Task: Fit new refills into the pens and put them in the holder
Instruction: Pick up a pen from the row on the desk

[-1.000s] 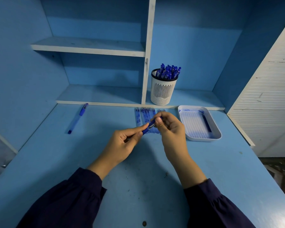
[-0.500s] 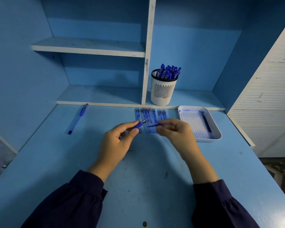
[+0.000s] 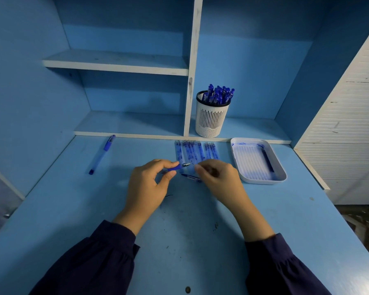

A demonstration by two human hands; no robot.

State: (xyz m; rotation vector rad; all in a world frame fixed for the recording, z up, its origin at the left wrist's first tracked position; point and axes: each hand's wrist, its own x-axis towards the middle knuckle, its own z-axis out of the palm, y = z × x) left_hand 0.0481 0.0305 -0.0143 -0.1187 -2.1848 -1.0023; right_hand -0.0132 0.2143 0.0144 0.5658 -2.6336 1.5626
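Now our left hand pinches a pen's grip section; our right hand curls, hold unclear, over loose refills that a brush could scatter.

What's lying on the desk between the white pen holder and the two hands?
A row of blue refills, laid side by side; the head view shows it.
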